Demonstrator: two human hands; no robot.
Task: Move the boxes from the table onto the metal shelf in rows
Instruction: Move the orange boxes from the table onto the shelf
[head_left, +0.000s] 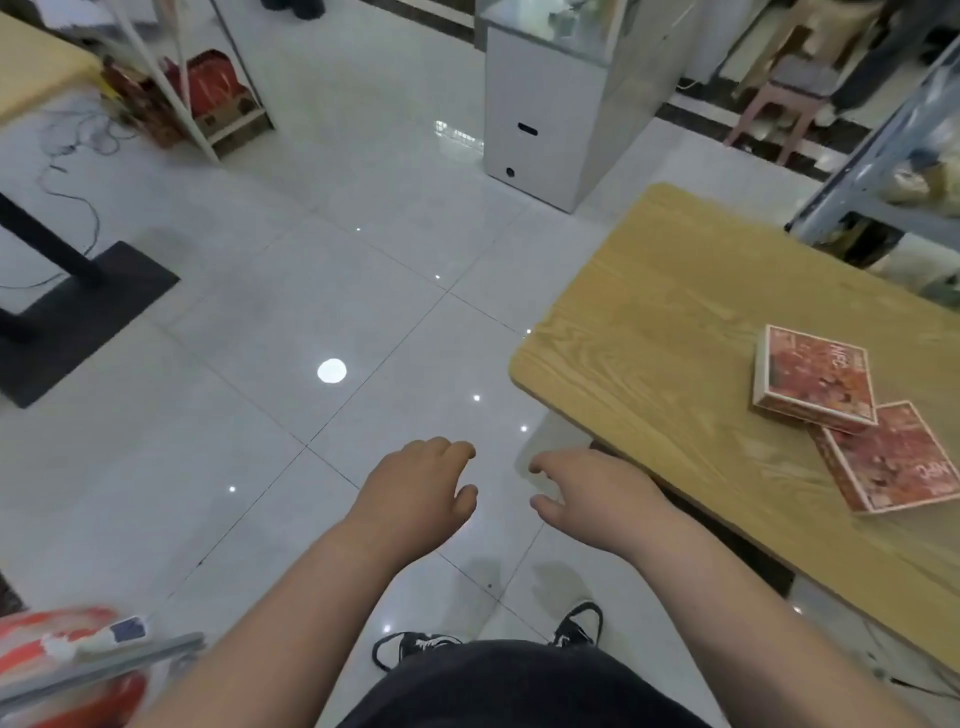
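Hanging loosely curled and released, the fingers (452, 449) of the left hand (415, 488) grasp nothing, and those of the right hand (587, 493) are the same, slack and bare, thumbs turned toward each other. Both hands are held out side by side, apart, over the pale tiled floor (260, 364), the right one close to the near edge of the wooden worktop (675, 312) but not over it. Below the forearms show dark clothing and two black sneakers (415, 644) standing on the tiles. On the worktop, well to the right of the hands, lie two flat red-printed boxes: the upper box (815, 376) and the lower box (888, 457), meeting at one corner, each turned at its own angle. Beyond the worktop's far end stands the grey metal shelf (857, 176), its contents too blurred to make out. Farther off across the floor are a white cabinet (545, 140), a pink stool (779, 109) and, at the left, the black base of another table (88, 312). A blurred red and white object (67, 654) fills the bottom left corner.
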